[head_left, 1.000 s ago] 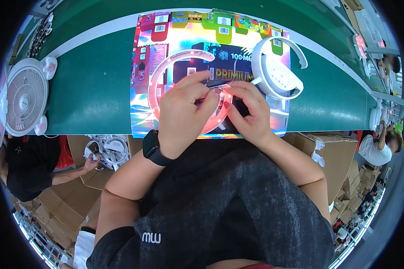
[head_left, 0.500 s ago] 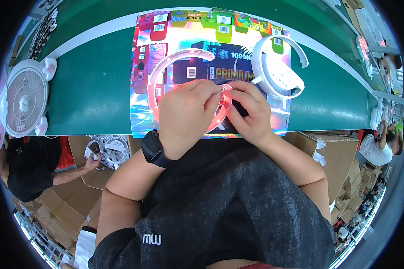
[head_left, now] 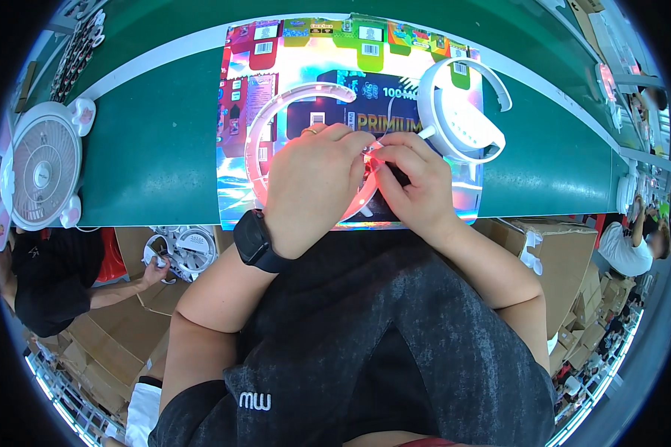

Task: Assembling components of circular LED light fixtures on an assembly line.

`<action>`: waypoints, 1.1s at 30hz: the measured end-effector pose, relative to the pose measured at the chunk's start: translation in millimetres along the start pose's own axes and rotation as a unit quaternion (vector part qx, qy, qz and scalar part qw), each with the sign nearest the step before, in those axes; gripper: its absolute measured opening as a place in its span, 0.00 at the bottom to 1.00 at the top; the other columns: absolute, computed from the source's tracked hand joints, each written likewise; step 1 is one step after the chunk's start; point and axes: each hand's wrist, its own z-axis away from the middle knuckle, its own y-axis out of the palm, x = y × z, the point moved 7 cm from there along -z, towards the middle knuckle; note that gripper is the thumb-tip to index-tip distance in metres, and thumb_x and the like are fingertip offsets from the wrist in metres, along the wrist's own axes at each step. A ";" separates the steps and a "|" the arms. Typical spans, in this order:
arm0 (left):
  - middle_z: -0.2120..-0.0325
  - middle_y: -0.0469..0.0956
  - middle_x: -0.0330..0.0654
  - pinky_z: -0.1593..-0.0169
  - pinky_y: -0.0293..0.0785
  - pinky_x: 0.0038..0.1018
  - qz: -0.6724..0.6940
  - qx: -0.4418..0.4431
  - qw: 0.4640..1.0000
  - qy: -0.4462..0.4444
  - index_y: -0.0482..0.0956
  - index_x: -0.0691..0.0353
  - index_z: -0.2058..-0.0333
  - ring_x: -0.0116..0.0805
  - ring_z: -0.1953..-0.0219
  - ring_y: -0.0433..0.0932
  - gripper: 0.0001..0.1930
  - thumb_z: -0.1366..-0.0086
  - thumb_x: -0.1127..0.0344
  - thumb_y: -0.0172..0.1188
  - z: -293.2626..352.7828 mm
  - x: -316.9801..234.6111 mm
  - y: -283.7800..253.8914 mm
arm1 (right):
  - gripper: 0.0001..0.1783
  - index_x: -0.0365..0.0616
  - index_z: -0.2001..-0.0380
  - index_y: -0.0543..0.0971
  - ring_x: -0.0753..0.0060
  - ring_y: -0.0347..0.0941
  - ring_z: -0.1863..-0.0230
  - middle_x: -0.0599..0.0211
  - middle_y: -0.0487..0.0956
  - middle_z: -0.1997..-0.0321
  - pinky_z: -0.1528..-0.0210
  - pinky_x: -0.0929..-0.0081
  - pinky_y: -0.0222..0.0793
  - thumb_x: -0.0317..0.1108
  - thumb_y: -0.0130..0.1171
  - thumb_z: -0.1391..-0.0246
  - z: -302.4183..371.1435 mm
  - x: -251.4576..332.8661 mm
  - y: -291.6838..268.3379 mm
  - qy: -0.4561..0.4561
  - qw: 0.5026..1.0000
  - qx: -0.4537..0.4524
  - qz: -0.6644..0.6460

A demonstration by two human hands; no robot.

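A white C-shaped ring point(head_left: 257, 134) with a red glow along its lower right side lies beneath my hands. My left hand point(head_left: 313, 179) covers part of it, thumb and index closed at its glowing end. There my right hand point(head_left: 417, 179) meets it in a pinch; whatever small piece is between these fingertips is hidden. A thin pale wire point(head_left: 390, 123) runs from near the fingertips toward a white round housing point(head_left: 462, 123). This housing has a curved open arm and rests just beyond my right hand.
Shiny printed card sheet point(head_left: 238, 175) lies under the work on the green table point(head_left: 156, 149). A white fan point(head_left: 43, 171) stands at the left. Cardboard boxes point(head_left: 552, 261) flank me below the table edge. At left, another person's hand point(head_left: 155, 272) holds a white part.
My left hand has shifted slightly, and its fingers are bent more at the ring's end. My right fingers have drawn closer together in their pinch. The ring and housing stay in place.
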 end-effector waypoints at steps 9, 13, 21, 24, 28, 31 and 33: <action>0.69 0.77 0.44 0.62 0.75 0.40 -0.016 0.074 0.997 -0.032 0.80 0.57 0.61 0.47 0.63 0.78 0.10 0.42 0.69 0.56 -11.8 8.3 2.8 | 0.05 0.41 0.72 0.78 0.56 0.78 0.71 0.61 0.78 0.67 0.72 0.67 0.74 0.26 0.63 0.56 -14.7 13.0 2.9 0.012 0.996 0.029 0.084; 0.68 0.76 0.43 0.61 0.74 0.41 -0.042 0.047 0.998 -0.008 0.77 0.57 0.63 0.47 0.60 0.77 0.08 0.42 0.68 0.56 -13.5 8.4 3.2 | 0.08 0.41 0.70 0.78 0.57 0.79 0.69 0.62 0.78 0.64 0.71 0.66 0.75 0.29 0.63 0.56 -11.8 18.0 2.2 -0.072 0.987 0.041 0.137; 0.67 0.75 0.42 0.61 0.75 0.41 -0.065 0.044 0.997 0.005 0.76 0.56 0.64 0.47 0.60 0.76 0.08 0.43 0.70 0.56 -16.0 2.7 4.6 | 0.11 0.42 0.66 0.77 0.60 0.78 0.62 0.58 0.77 0.57 0.68 0.66 0.75 0.33 0.63 0.54 -10.0 29.0 1.0 -0.131 0.960 0.101 0.226; 0.67 0.76 0.42 0.62 0.76 0.40 -0.082 0.040 0.996 0.010 0.76 0.57 0.63 0.46 0.61 0.76 0.09 0.44 0.71 0.57 -16.7 0.1 6.4 | 0.13 0.42 0.66 0.77 0.62 0.77 0.64 0.58 0.77 0.57 0.68 0.68 0.75 0.35 0.63 0.56 -11.3 31.0 1.4 -0.142 0.951 0.119 0.249; 0.70 0.76 0.43 0.65 0.76 0.40 -0.111 0.020 0.993 0.018 0.77 0.57 0.64 0.46 0.62 0.77 0.08 0.45 0.71 0.57 -17.4 -6.6 6.2 | 0.13 0.42 0.66 0.78 0.63 0.77 0.65 0.61 0.78 0.60 0.67 0.67 0.74 0.35 0.62 0.57 -9.7 32.9 0.0 -0.156 0.944 0.125 0.262; 0.69 0.77 0.44 0.62 0.75 0.41 -0.083 0.024 0.996 0.019 0.78 0.57 0.64 0.48 0.62 0.77 0.09 0.44 0.69 0.57 -13.1 -4.2 1.9 | 0.15 0.43 0.61 0.79 0.62 0.77 0.63 0.62 0.78 0.57 0.65 0.66 0.74 0.36 0.62 0.53 -5.3 30.5 4.4 -0.149 0.944 0.141 0.257; 0.67 0.78 0.45 0.58 0.74 0.42 -0.033 0.065 0.997 0.013 0.78 0.58 0.62 0.50 0.60 0.77 0.10 0.43 0.67 0.57 -14.4 3.2 1.8 | 0.15 0.43 0.61 0.79 0.62 0.77 0.63 0.62 0.78 0.57 0.65 0.66 0.74 0.36 0.62 0.52 -4.0 28.3 1.0 -0.144 0.943 0.138 0.267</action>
